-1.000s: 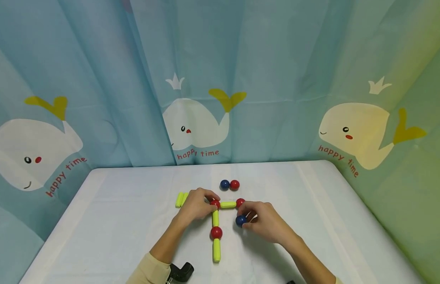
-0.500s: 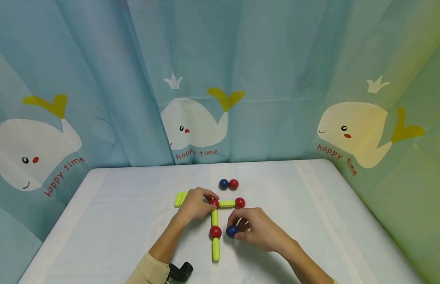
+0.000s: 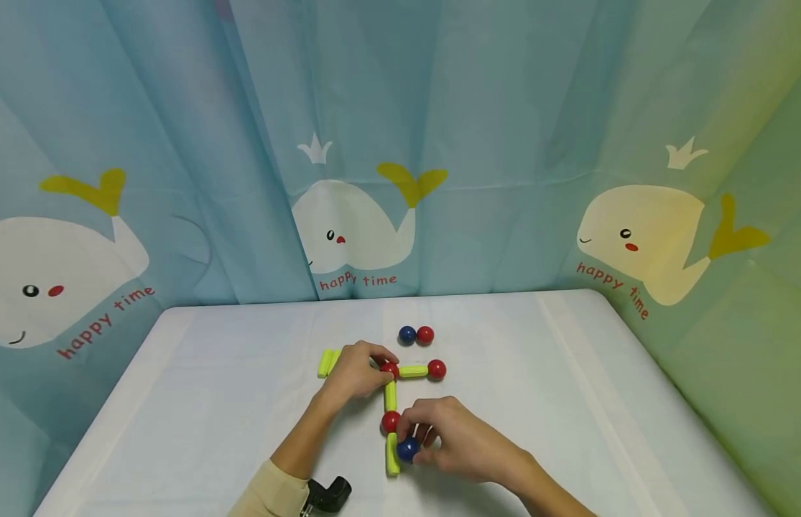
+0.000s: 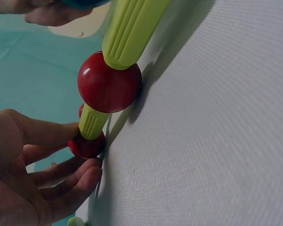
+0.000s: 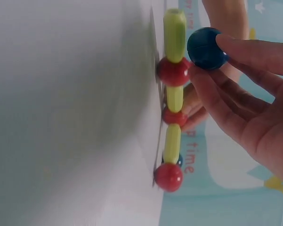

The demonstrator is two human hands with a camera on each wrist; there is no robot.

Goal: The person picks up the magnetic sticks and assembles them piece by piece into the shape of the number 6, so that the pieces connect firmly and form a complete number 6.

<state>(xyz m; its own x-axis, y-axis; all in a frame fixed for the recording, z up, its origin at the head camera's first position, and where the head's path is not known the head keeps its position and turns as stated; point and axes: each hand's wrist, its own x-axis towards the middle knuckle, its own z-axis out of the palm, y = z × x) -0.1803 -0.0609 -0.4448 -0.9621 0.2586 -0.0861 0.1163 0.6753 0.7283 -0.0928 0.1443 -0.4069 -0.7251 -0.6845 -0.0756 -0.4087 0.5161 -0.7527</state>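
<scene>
On the white table lies a joined shape of yellow-green rods and red balls. My left hand point(image 3: 356, 372) pinches the red corner ball point(image 4: 87, 145) between thumb and fingers. From that ball one rod point(image 3: 414, 371) runs right to a red end ball point(image 3: 437, 370), and another rod point(image 3: 390, 396) runs toward me to a red middle ball point(image 4: 109, 82). The nearest rod point(image 3: 391, 459) extends from the middle ball. My right hand point(image 3: 453, 439) pinches a blue ball point(image 5: 206, 48), which overlaps the nearest rod in the head view and shows beside it in the right wrist view.
Behind the shape, a loose blue ball point(image 3: 407, 335) and red ball point(image 3: 425, 335) sit side by side. Several yellow-green rods point(image 3: 325, 363) lie left, partly hidden by my left hand. A whale-print curtain point(image 3: 503, 237) hangs behind the table point(image 3: 245, 416).
My right hand has carried the blue ball toward me and leftward, from near the red end ball to the nearest rod. The left hand stays on the corner ball.
</scene>
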